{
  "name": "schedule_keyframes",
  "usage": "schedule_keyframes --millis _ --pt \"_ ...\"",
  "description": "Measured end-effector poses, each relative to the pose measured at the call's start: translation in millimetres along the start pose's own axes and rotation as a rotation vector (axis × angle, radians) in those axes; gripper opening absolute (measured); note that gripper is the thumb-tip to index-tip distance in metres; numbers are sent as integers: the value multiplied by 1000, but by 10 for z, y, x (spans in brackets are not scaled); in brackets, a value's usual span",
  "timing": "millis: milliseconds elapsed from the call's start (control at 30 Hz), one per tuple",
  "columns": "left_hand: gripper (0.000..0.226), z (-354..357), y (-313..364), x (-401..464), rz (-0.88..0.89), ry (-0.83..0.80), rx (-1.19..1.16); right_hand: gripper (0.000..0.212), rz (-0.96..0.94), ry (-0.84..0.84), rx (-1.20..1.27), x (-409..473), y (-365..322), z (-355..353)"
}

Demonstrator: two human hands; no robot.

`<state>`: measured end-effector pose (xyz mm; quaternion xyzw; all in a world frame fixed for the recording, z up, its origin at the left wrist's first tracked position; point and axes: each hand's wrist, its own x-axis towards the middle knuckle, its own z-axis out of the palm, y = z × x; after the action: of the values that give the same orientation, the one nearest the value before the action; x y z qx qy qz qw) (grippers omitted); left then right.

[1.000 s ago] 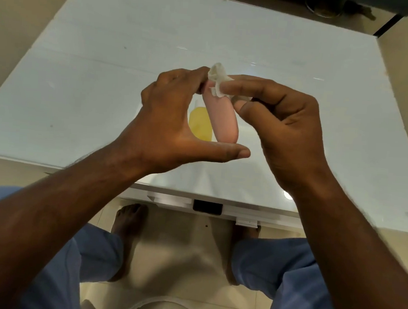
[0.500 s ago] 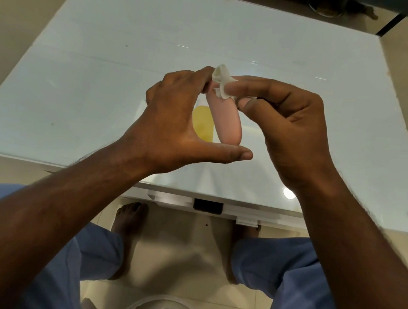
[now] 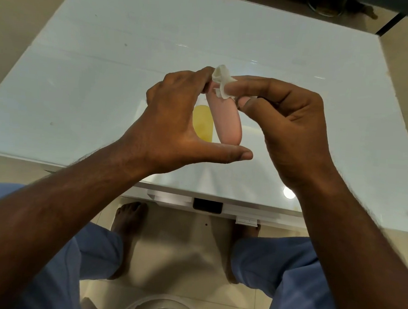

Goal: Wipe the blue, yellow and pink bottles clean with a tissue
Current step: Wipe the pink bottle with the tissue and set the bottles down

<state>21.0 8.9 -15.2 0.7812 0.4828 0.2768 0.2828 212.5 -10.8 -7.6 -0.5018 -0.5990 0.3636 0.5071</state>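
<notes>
My left hand holds a small pink bottle above the table, thumb under its base and fingertips at its top end. My right hand pinches a crumpled white tissue against the top of the pink bottle. A yellow bottle lies on the white table behind my left hand, partly hidden by it. No blue bottle shows in the head view.
The white glossy table spreads wide to the left and beyond my hands. Its near edge runs above my knees and bare feet. A clear round container sits on the floor below. Dark objects lie past the far edge.
Both hands have stayed almost in place. The tissue has shifted slightly on the top of the pink bottle as my right fingers work it.
</notes>
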Motion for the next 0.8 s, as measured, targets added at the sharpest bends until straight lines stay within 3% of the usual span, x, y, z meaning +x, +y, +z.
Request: schedule_keyframes --millis 800 --pt "111 19 -7 10 45 8 4 25 -5 0 -53 4 14 -15"
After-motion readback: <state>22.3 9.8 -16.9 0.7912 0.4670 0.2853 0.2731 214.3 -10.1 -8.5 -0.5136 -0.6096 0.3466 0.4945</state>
